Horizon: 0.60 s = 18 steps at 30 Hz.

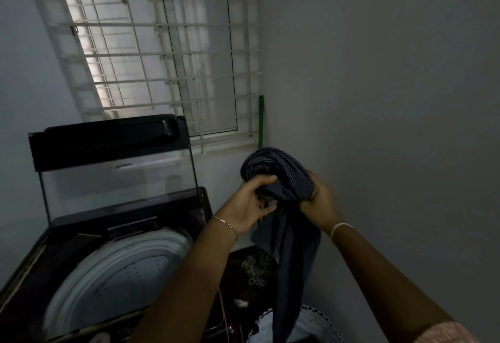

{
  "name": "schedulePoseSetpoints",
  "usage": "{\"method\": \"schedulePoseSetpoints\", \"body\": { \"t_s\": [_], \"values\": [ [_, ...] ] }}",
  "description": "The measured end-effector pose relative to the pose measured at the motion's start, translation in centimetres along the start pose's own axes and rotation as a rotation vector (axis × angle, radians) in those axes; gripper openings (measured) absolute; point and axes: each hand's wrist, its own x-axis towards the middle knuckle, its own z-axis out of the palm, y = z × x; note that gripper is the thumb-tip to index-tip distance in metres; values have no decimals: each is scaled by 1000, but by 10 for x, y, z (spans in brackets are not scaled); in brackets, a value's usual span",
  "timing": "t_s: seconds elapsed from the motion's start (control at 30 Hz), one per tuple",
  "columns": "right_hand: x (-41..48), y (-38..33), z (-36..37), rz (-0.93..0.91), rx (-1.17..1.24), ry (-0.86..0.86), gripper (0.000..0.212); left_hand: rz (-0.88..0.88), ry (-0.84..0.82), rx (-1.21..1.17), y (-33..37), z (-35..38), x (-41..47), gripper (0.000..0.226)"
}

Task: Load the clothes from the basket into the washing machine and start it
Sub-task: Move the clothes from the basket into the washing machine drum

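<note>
Both hands, left hand (250,202) and right hand (320,202), clamped on bunched striped shirt (278,172), held high above basket (311,323), probably so tail clears before swinging to open washer drum (119,275).

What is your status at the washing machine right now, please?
Left hand and right hand both gripping the striped garment, held up beside the washing machine. Lid up, drum open. Nothing blocking.

The floor is hidden in shadow below the hands. On it stands a top-loading washing machine (113,248), lid up, left of the left forearm; a laundry basket (311,323) sits beneath the right forearm, beside the machine
</note>
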Motion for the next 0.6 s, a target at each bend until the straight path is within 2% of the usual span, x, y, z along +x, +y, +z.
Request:
{"method": "schedulePoseSetpoints", "body": {
  "t_s": [0.07, 0.1, 0.17, 0.23, 0.3, 0.37, 0.43, 0.47, 0.53, 0.6],
  "values": [
    [7, -2, -5, -31, -134, 0, 73, 102, 170, 383, -3, -3, 4, 137],
    [10, -3, -6, -62, -208, -5, 74, 180, 274, 603, -4, -2, 5, 151],
    [15, -8, -7, -136, -357, -36, 74, 393, 384, 1130, -10, -4, 6, 153],
    [19, -13, -5, -201, -476, -102, 72, 540, 339, 1577, -12, -1, 7, 148],
    [22, -21, 0, -250, -546, -188, 70, 542, 232, 1781, -15, 1, 15, 137],
    [25, -26, 7, -290, -539, -250, 67, 455, 154, 1717, -15, 2, 22, 130],
    [26, -31, 10, -337, -512, -230, 60, 374, 148, 1509, -16, -2, 25, 124],
    [26, -33, 10, -347, -489, -197, 57, 360, 167, 1418, -17, -6, 24, 113],
    [24, -41, 9, -326, -431, -130, 55, 361, 248, 1263, -19, -16, 23, 72],
    [20, -51, 7, -219, -377, -85, 56, 366, 342, 1056, -23, -22, 22, 36]
  ]
}}
